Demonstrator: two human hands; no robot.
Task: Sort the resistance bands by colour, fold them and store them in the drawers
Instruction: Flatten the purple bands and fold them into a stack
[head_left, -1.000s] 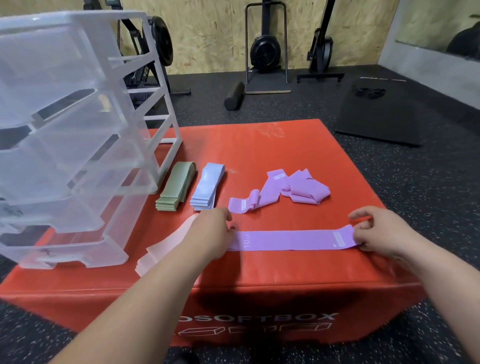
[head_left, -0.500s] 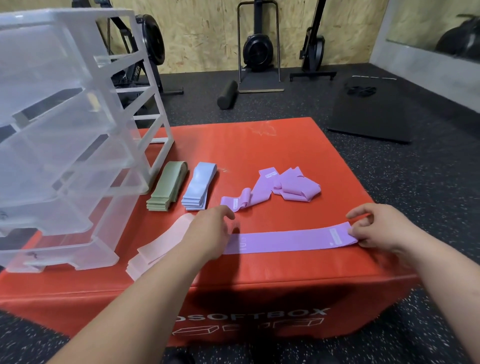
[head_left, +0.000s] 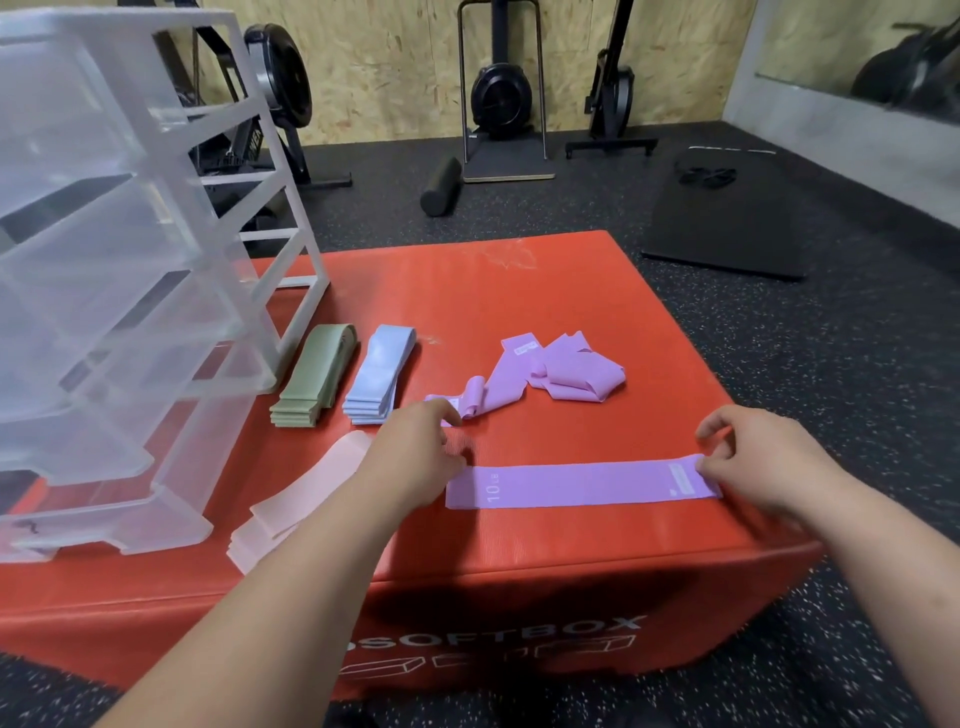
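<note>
Lying flat near the front edge of the red box (head_left: 519, 291), a purple band (head_left: 582, 486) stretches between two hands. The right hand (head_left: 753, 462) pinches its right end. The left hand (head_left: 410, 457) sits with curled fingers at its left end; whether it grips is hard to tell. Behind it lie loose purple bands (head_left: 566, 374). By the clear drawers (head_left: 130, 312) sit a green stack (head_left: 311, 379), a blue stack (head_left: 379, 379) and a pink stack (head_left: 296, 499).

Purple band (head_left: 582, 486) flat on red box (head_left: 545, 291)
</note>
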